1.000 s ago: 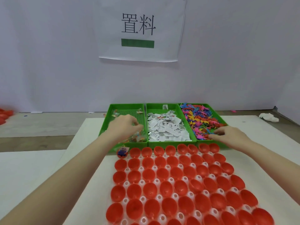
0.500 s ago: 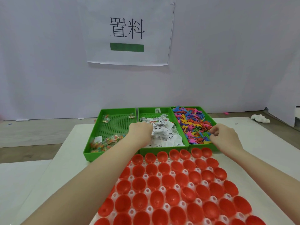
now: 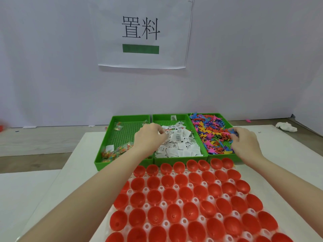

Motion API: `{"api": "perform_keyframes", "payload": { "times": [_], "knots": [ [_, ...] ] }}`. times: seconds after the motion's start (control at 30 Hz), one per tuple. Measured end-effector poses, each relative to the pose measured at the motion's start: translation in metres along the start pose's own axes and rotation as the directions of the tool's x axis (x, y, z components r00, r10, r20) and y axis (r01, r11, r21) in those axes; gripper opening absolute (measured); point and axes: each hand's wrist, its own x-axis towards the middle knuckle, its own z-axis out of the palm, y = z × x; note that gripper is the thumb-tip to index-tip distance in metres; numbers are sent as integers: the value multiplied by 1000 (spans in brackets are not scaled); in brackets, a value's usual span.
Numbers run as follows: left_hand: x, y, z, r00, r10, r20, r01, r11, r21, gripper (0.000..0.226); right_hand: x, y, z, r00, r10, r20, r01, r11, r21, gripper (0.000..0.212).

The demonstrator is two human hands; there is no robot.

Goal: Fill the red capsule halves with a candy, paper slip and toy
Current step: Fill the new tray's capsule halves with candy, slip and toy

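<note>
Rows of open red capsule halves (image 3: 174, 194) sit in a white holder (image 3: 195, 199) in front of me. Behind them stand three green trays: wrapped candies (image 3: 113, 152) in the left tray (image 3: 122, 117), white paper slips (image 3: 181, 147) in the middle one, colourful small toys (image 3: 209, 131) in the right one. My left hand (image 3: 150, 137) reaches over the divider into the slips, its curled fingertips pinching at a slip. My right hand (image 3: 244, 142) is over the near right part of the toy tray and pinches a blue toy (image 3: 233, 132).
A white mat (image 3: 52, 189) covers the table under the trays and holder. A crumpled white tissue (image 3: 286, 127) lies at the far right. A grey wall with a paper sign (image 3: 141, 35) rises right behind the trays.
My left hand moved right from the candy tray to the paper slips. My right hand stayed at the toy tray and lifted a blue toy. The camera view shifted.
</note>
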Motion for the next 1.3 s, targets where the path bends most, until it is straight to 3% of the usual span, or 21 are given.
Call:
{"api": "perform_keyframes", "payload": {
  "times": [0.13,0.23,0.33,0.47,0.6,0.73,0.83,0.93,1.0,1.13,1.23,1.3],
  "knots": [
    [-4,-3,-2,997,-59,40,62,995,-76,17,-6,-11,-4,999,-22,-33,24,997,80,22],
    [-9,1,-7,994,-97,56,111,921,-374,13,-14,-31,-13,998,-56,-22,60,957,283,15],
    [-27,11,-19,992,-112,61,126,769,-627,14,-30,-63,-27,977,-161,138,59,832,552,27],
    [-64,21,-35,991,-105,85,132,605,-786,14,-60,-104,-47,863,-383,331,-22,624,781,48],
    [-93,28,-49,993,-79,82,111,492,-864,12,-78,-127,-56,818,-382,429,-116,622,774,55],
    [-108,28,-67,995,-19,96,93,501,-861,13,-85,-140,-62,768,-415,487,-135,639,757,32],
    [-111,23,-78,983,-26,180,171,475,-864,13,-89,-147,-63,779,-408,477,-93,676,731,16],
    [-111,19,-84,936,-65,347,352,241,-905,20,-92,-154,-66,827,-363,429,-26,738,675,14],
    [-112,21,-86,905,-36,424,426,74,-902,26,-95,-159,-71,817,-400,414,29,746,665,16],
    [-118,26,-84,911,52,409,407,39,-912,45,-106,-171,-79,725,-560,402,208,734,647,20],
    [-122,25,-83,911,111,398,391,76,-917,50,-111,-175,-73,745,-562,360,268,746,609,24],
    [-126,24,-84,910,128,395,396,18,-918,53,-115,-178,-69,771,-544,332,261,745,614,28]
  ]
}}
